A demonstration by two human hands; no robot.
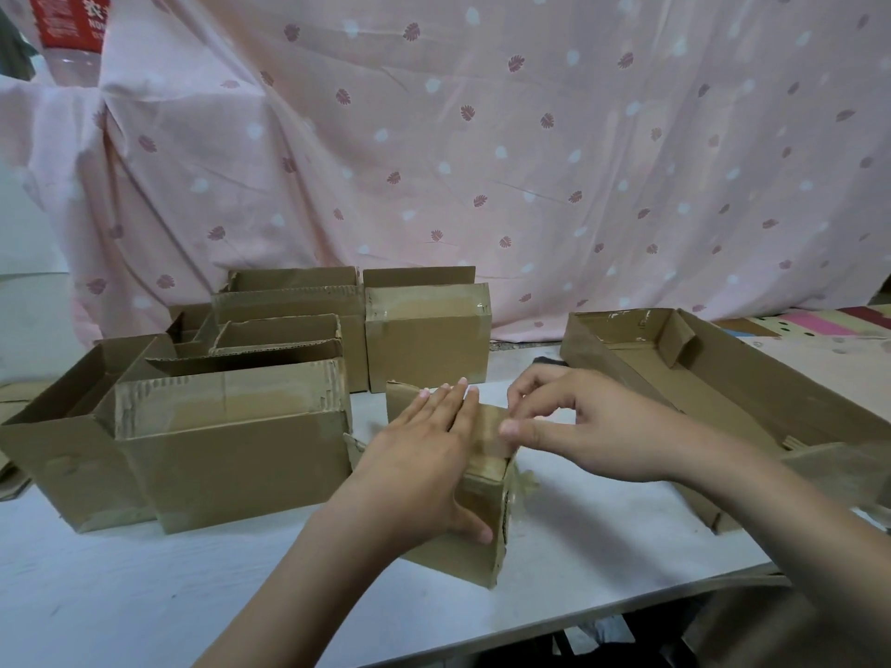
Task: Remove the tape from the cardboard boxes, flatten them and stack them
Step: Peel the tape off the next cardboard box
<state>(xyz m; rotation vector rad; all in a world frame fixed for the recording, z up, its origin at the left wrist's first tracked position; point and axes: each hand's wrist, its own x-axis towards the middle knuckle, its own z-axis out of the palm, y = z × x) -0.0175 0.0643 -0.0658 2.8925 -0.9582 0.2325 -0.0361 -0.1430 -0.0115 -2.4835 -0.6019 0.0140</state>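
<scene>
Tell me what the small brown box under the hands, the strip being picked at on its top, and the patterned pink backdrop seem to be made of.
Small brown box: corrugated cardboard, matte; fluting shows along its cut right edge.
Strip on its top: likely clear plastic packing tape, glossy over the brown; the right hand picks at it, while the left hand presses flat.
Patterned pink backdrop: woven cloth, seemingly cotton, judging by its soft creases and folds.

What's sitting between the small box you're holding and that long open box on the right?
Only bare white table, plus loose clear tape hanging off the small box, in the head view.
</scene>
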